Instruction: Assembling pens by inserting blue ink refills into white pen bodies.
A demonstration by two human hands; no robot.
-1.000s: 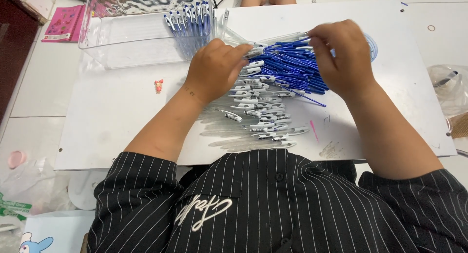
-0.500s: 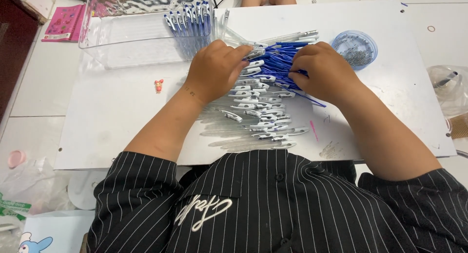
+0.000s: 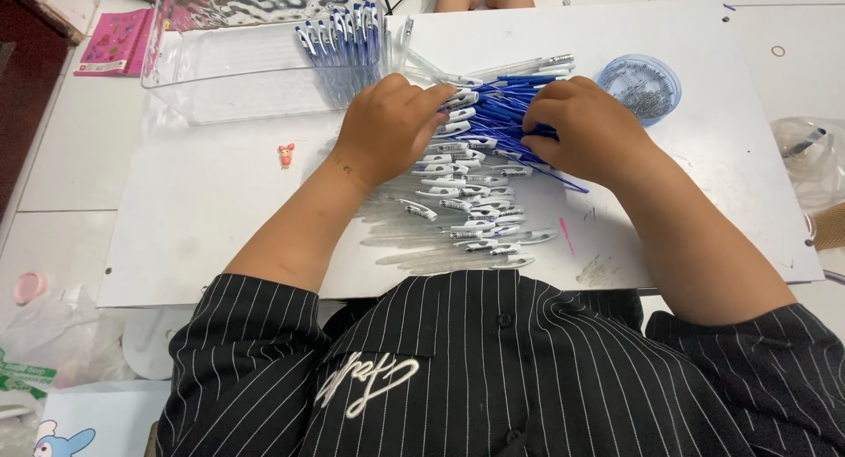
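The pile of blue pen refills (image 3: 503, 114) lies between my two hands on the white board (image 3: 211, 202), their long axes running roughly from nine o'clock to three o'clock, thin blue shafts toward three and the clear, white-clipped pen barrels (image 3: 466, 197) fanned out toward six o'clock. My left hand (image 3: 387, 127) sits at the nine o'clock end of the pile, palm down, fingers curled over the clip ends and touching them — whether it pinches one piece I cannot tell, since the fingertips are hidden under the knuckles. My right hand (image 3: 590, 127) sits at the three o'clock end, fingers bent in and closed on a small bunch of the blue shafts. Both hands touch the pile; the right is on the thin ends, the left on the thick ones.

At eleven o'clock from my left hand stands a clear plastic bin (image 3: 202, 61), mostly bare, with a row of blue-capped finished pens (image 3: 343, 35) leaning against its right wall. At one o'clock from my right hand is a small round blue-tinted tub (image 3: 671, 74) holding what look like small metal bits — too small to tell apart. A tiny pink figure (image 3: 286, 154) lies at nine o'clock, well apart from the pile.
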